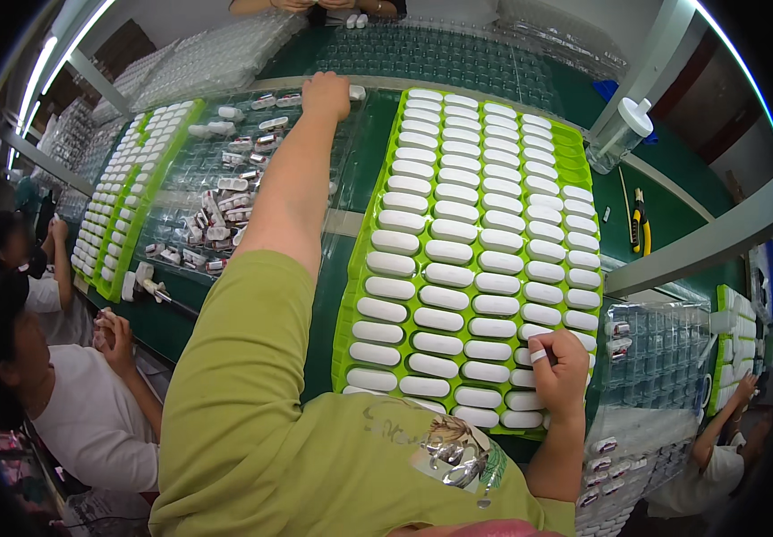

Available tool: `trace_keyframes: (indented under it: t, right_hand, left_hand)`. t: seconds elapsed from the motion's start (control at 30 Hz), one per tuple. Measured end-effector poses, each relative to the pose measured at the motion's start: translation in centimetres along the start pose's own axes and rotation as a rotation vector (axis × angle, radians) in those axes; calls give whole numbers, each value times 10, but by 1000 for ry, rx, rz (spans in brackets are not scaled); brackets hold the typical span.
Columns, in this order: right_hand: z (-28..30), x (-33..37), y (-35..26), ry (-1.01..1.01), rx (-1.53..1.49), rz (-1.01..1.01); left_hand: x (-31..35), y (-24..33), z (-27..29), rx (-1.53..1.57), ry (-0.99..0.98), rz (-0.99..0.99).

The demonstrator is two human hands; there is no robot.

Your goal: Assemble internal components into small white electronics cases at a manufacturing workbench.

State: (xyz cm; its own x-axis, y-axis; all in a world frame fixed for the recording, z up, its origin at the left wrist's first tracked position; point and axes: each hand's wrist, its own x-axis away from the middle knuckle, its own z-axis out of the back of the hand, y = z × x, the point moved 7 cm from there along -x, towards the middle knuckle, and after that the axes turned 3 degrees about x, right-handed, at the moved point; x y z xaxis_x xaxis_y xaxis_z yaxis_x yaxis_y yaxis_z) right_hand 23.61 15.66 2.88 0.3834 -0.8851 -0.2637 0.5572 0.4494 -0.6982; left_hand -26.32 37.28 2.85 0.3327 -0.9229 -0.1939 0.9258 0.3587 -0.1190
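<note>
Right hand (563,365), at four o'clock: curls fingers in together, low over the tray's edge; cannot tell whether clamped on anything, tips hidden. Just beside those fingers, from nine round to twelve o'clock: white oval pieces (499,262), in long columns in green tray (573,154).

Left hand (326,95), at eleven o'clock, arm stretched far out: bends fingers above clear plastic trays (176,192); cannot tell whether apart or clamped, tips out of sight. Close by its three o'clock side: single white piece (357,92). From its nine down to seven o'clock: loose white, dark and red pieces (233,184).

Farther out, near three o'clock: yellow-and-black pliers (641,224). At two: clear jar (617,136), white-lidded. At ten: second green tray (166,170), also filled with white pieces. At eight: co-worker in white top (91,412).
</note>
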Motion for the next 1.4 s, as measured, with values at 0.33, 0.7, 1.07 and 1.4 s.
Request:
trace_keyframes:
  t: [0.33, 0.7, 1.07, 1.4]
  right_hand:
    - [1, 2, 7, 73, 26, 120]
    - [91, 72, -13, 325, -26, -14]
    - [249, 301, 144, 249, 736, -1159]
    - [243, 310, 154, 364, 478, -1172]
  left_hand:
    - [37, 5, 11, 1139, 188, -155]
    - [258, 128, 76, 1997, -878, -383]
    - [330, 176, 82, 1928, -768, -411]
    - [353, 191, 80, 2006, -835, -345]
